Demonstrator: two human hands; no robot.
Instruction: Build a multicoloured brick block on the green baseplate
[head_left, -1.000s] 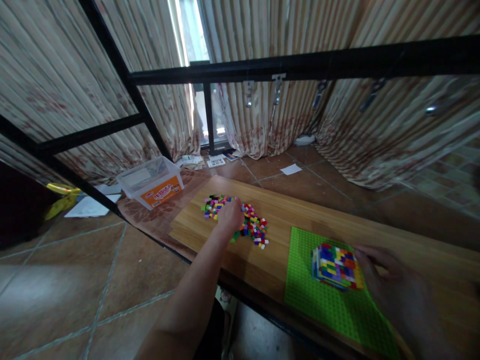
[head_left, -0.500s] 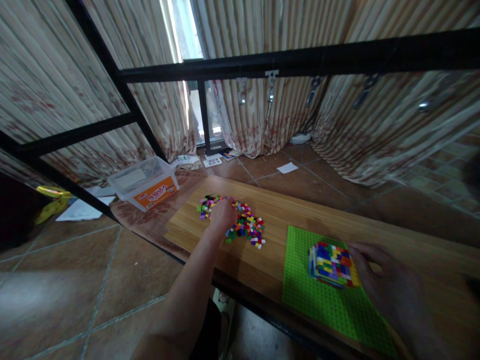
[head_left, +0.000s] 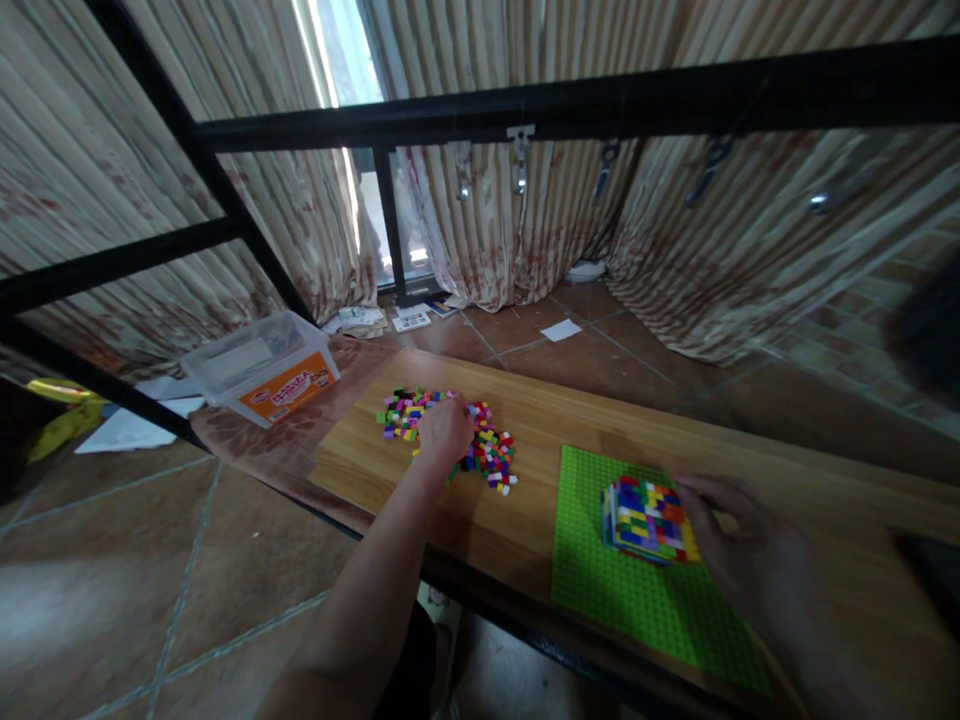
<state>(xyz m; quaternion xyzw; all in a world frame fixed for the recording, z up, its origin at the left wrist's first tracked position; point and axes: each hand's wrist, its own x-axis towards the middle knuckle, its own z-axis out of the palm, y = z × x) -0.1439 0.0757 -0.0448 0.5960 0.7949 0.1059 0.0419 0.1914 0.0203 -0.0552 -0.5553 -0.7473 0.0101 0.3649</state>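
My left hand [head_left: 445,430] reaches down into a loose pile of small coloured toy bricks [head_left: 491,455]. Its fingers are curled together, and whatever they pinch is hidden behind the hand. On the green studded baseplate [head_left: 600,590] sits a blocky stack of multicoloured bricks [head_left: 649,520], with several layers showing at its side. My right hand [head_left: 739,530] is at the right edge of this stack, thumb and forefinger closed together at its far right corner. The tips seem to touch the stack; I cannot make out what is between them.
A clear plastic box [head_left: 262,365] with an orange label stands on the brown cloth [head_left: 352,370] at the left. The wooden board [head_left: 525,540] carries bricks and baseplate. A black metal rail [head_left: 480,115] crosses behind, with clips hanging below. A dark flat object [head_left: 930,575] lies at the right.
The whole view has shifted, so the scene sits farther left. My left hand has moved only slightly over the pile. My right hand keeps its place beside the stack.
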